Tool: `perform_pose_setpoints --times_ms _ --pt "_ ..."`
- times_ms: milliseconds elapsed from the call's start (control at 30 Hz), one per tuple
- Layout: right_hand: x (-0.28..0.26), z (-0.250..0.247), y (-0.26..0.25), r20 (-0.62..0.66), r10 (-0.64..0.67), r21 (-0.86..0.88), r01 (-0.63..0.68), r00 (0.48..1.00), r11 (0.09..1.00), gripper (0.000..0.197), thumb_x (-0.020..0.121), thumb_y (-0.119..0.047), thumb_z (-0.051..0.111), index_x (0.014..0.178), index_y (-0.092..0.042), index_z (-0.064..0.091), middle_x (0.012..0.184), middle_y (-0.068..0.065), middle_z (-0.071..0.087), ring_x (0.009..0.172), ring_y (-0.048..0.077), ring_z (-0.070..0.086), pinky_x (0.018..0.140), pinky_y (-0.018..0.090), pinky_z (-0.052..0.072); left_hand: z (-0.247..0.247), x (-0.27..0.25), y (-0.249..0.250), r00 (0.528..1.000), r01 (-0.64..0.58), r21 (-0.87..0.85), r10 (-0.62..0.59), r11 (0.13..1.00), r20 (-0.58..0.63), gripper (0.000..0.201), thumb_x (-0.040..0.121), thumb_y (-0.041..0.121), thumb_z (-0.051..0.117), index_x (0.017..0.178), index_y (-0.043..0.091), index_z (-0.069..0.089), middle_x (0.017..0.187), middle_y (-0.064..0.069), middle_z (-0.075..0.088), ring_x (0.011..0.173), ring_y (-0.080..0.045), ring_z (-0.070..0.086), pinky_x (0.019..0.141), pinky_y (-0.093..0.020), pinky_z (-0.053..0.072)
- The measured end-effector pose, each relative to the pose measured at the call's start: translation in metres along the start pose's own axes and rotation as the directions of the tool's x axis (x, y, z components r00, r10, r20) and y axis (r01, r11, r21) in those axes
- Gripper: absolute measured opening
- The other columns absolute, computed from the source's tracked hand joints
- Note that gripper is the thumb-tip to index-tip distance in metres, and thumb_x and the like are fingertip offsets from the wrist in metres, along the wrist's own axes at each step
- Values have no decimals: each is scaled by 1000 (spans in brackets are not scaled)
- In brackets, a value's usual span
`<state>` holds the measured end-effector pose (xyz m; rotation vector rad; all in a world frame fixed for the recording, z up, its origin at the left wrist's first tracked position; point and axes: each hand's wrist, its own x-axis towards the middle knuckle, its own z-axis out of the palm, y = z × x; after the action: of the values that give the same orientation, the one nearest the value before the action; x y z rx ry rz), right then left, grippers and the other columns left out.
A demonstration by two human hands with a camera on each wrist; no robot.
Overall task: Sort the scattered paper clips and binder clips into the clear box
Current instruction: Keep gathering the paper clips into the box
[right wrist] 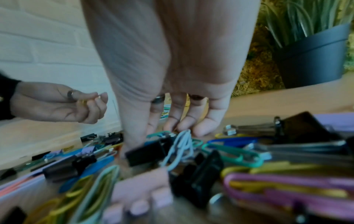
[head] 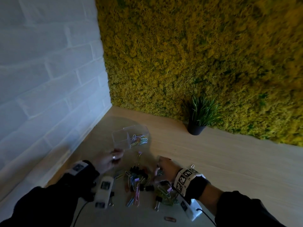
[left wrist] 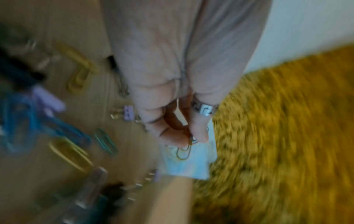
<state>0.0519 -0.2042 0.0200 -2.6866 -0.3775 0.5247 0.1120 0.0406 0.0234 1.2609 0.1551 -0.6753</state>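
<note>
The clear box stands near the wall corner, with coloured paper clips in its right compartment. My left hand hovers just in front of it and pinches an olive paper clip between thumb and forefinger; the blurred box lies under it. A heap of paper clips and binder clips lies near the table's front edge. My right hand reaches down into this heap, fingertips on the table beside a white paper clip, thumb against a black binder clip. Nothing shows as held.
A dark pot with a grass plant stands at the back by the moss wall. A lilac binder clip lies alone between heap and box. One stray clip lies at the front. The white brick wall borders the table on the left.
</note>
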Motion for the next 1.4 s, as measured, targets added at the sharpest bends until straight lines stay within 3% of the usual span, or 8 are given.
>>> perform_pose_setpoints --times_ms 67,300,467,567,833,1067,1267,1400 --pt "0 0 -1 2 25 38 -25 1000 999 30 81 -21 70 101 0 68 82 -3 56 103 28 59 74 21 38 -10 4 5 993 17 -310 21 951 116 42 34 1 93 70 0 72 64 -11 64 52 -15 65 49 -21 56" --pt "2 2 -3 65 126 81 -131 990 988 25 88 -11 59 109 4 60 113 20 65 106 29 60 80 24 41 -6 4 -5 969 90 -431 21 898 248 56 22 -1 94 75 -1 75 61 -10 63 53 -16 65 56 -28 59" --pt "3 -5 6 -90 155 343 -116 984 932 29 85 -17 66 63 -27 49 65 -13 55 66 4 54 58 5 37 -24 1 -14 935 198 -435 -35 878 353 17 55 -7 79 67 -2 68 68 -17 65 61 -26 65 58 -33 57" --pt "-6 -15 6 -59 234 765 -106 971 635 26 87 -2 59 66 -16 54 48 -10 58 44 -5 55 49 8 46 -17 -10 -14 984 135 -239 -102 961 147 20 47 8 67 55 8 48 48 -2 46 38 -14 47 33 -19 39" --pt "-17 2 14 54 324 985 3 944 -173 20 95 -3 42 81 -8 55 57 1 67 60 14 71 58 27 60 -7 -13 -24 972 134 397 -41 908 -233 43 96 24 43 55 18 34 45 4 25 36 -10 21 39 -17 16" --pt "-18 15 18 64 232 915 36 971 -401 41 39 -14 87 68 -10 59 59 4 56 48 14 54 48 23 50 -2 -22 -23 990 100 849 37 518 -139 19 95 16 44 77 21 45 75 -1 43 65 -14 40 66 -27 33" --pt "-17 5 6 185 327 972 -124 927 -200 43 92 -40 45 56 -18 47 51 -3 40 41 10 31 38 19 27 1 -27 -28 995 88 994 -61 61 -84 52 86 38 60 127 15 37 124 -4 49 114 -20 50 90 -28 40" --pt "-18 -7 -6 60 422 884 -244 905 399 45 101 -24 33 57 -16 41 40 -9 40 35 1 34 43 16 27 3 -21 -34 998 67 997 -1 -37 -67 14 97 20 42 108 13 40 85 2 47 73 -11 44 72 -26 36"
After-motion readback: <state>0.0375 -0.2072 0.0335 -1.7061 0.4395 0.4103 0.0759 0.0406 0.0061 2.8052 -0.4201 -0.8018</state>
